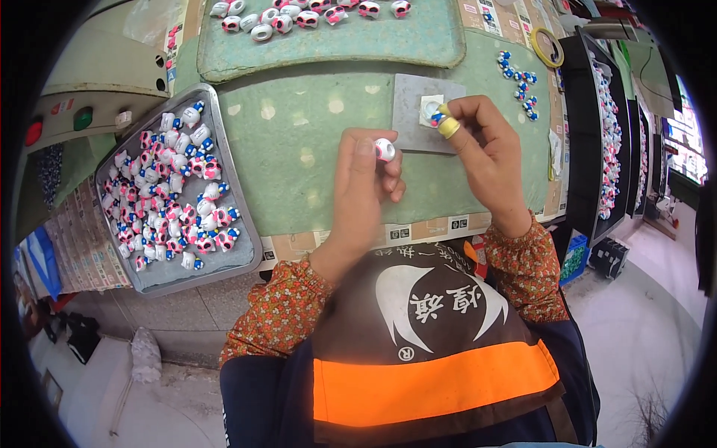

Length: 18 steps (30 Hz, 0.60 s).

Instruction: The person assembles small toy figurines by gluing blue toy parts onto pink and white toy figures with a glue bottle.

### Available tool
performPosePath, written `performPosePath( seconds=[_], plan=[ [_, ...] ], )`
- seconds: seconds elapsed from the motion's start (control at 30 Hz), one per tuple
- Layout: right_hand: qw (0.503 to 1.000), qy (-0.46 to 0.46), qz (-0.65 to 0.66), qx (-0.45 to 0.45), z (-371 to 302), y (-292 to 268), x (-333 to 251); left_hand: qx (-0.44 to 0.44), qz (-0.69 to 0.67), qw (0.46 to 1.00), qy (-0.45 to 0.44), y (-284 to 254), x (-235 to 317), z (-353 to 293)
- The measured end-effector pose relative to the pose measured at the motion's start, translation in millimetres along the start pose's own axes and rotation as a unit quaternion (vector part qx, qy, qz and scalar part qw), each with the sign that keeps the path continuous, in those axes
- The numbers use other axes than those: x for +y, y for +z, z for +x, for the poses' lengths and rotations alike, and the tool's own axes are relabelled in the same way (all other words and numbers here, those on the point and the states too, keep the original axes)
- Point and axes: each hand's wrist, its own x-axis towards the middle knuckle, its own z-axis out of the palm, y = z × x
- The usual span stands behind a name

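Observation:
Between the thumb and fingers of my left hand point(362, 187) is a small white toy figure head point(385, 150) with a dark opening. My right hand point(485, 145), yellow tape wrapped round a digit, pinches a small blue toy figure body point(437, 118). That blue piece is over a small white square pad point(430, 109) with a round, pale patch, which lies on a grey plate point(407, 134). The two toy parts are apart from each other. My fingers partly cover both pieces.
At the left, a metal tray point(254, 243) holds many assembled figures. A green-lined tray point(328, 56) at the back carries white-and-pink heads. Several blue pieces point(520, 86) lie at the right near a yellow tape roll point(547, 47). A machine with buttons point(82, 118) stands far left.

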Motion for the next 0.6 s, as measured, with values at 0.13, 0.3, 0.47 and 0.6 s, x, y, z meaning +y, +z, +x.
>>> performPosePath(
  seconds=[0.13, 0.3, 0.47, 0.6],
  plan=[
    [0.998, -0.017, 0.049, -0.044, -16, 9, -13, 0.008, 0.004, 1.0, 0.011, 2, -1, -3],
    [0.993, -0.019, 0.095, -0.069, -23, 18, -32, 0.019, 0.025, 0.999, 0.018, 4, -1, -5],
    [0.995, -0.03, 0.057, -0.077, -25, 22, -33, 0.006, 0.044, 0.998, 0.041, 3, -4, -6],
    [0.993, -0.02, 0.071, -0.089, -27, 24, -30, 0.008, 0.054, 0.997, 0.053, 3, -7, -6]
  ],
)
